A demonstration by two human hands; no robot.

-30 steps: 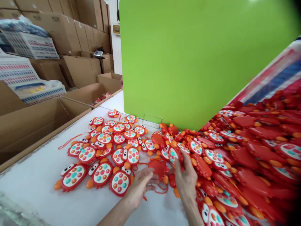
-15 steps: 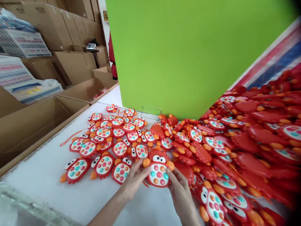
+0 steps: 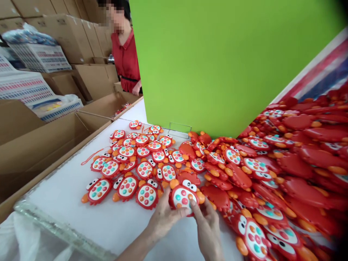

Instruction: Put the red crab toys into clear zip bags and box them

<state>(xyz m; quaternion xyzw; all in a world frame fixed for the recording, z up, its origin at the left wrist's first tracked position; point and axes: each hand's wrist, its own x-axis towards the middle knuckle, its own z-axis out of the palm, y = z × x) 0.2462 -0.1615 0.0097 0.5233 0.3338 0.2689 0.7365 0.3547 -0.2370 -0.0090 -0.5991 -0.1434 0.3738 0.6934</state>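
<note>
Crab pop toy [image 3: 181, 197] is now bubble-side up, eyes at 12 o'clock, low over the white table [image 3: 67, 214]. A second ago I had a red shell showing its plain back at the left hand, with the right hand on another piece at the heap's edge. Half a second ago the toy was face-up between both hands. Since then it has closed on the front row, so I read the flip as finished and the piece as nearly lined up with the sorted ones. Left hand [image 3: 163, 217] sits at 7 o'clock of the toy, fingers closed on its left rim. Right hand [image 3: 208, 226] is at 5 o'clock, index tip on the white face and the rest pinching the lower right edge. Both are clamped on it, and the toy lies between the two sets of fingertips, not in either palm. I can't tell if its underside touches the table. Nearest face-up crab [image 3: 146, 195] lies just beside it at 9 o'clock, the end of a laid-out spread running to 10 and 11 o'clock. Heap of crab toys [image 3: 285, 170], many back-up, fills 1 to 4 o'clock and touches the toy's far side. Green divider panel [image 3: 217, 65] stands at 12 o'clock. A person in a red top [image 3: 126, 59] has come into view at 11 o'clock, well apart, by the cardboard boxes [image 3: 40, 145].
</note>
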